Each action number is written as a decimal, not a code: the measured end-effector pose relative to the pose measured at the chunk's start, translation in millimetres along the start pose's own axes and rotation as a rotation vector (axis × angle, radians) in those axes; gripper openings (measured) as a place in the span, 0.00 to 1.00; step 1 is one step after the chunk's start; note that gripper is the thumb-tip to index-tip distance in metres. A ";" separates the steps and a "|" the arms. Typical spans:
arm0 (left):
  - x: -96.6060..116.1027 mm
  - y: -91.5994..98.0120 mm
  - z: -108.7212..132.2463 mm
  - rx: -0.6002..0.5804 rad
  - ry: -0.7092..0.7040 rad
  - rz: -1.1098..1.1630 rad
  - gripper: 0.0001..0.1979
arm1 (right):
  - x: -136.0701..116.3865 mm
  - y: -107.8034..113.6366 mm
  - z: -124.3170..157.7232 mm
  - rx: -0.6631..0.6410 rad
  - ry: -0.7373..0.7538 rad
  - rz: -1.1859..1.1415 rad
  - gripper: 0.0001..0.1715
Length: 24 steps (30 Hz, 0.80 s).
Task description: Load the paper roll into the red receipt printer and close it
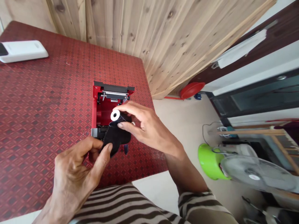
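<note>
My right hand [146,124] grips a roll of black ribbon [126,117] with thumb and fingers. The roll's white core end [115,115] faces left. Loose black ribbon [116,135] hangs from it toward me, and my left hand [79,168] pinches its free end between thumb and fingers. Just behind the roll stands a small red machine [94,112], which looks like a printer, with its cover raised and its red hollow showing. A metal bar [115,93] runs across the raised part. My right hand and the ribbon hide the machine's right side and part of its front.
The machine stands on a table with a red patterned top [58,102]. A white device with a dark end [25,51] lies at the far left. Wooden planks [140,31] rise behind the table. On the floor to the right are a green tub [207,161] and a fan [254,174].
</note>
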<state>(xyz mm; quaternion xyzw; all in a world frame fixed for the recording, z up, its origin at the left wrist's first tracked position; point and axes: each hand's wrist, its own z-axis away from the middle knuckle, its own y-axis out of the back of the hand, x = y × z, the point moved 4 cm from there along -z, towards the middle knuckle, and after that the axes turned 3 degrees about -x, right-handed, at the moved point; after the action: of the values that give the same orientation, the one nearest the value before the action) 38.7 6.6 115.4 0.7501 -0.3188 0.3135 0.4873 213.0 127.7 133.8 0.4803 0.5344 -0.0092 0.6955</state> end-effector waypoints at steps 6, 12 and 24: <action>-6.6 -9.7 -6.4 -0.041 -0.021 -0.096 0.15 | -6.0 -30.7 -21.5 -0.055 -0.097 0.604 0.11; -11.1 -15.1 -8.1 -0.031 -0.039 -0.125 0.13 | -9.9 -36.1 -29.8 -0.070 -0.120 0.738 0.19; -28.2 7.4 0.2 0.098 0.067 -0.195 0.09 | -18.1 -46.4 -48.9 -0.166 -0.156 0.689 0.22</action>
<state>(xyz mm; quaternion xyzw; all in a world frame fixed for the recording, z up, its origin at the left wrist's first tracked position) 16.0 8.9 97.3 0.7895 -0.2123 0.3048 0.4886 145.0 126.7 118.5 0.5721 0.2854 0.2326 0.7329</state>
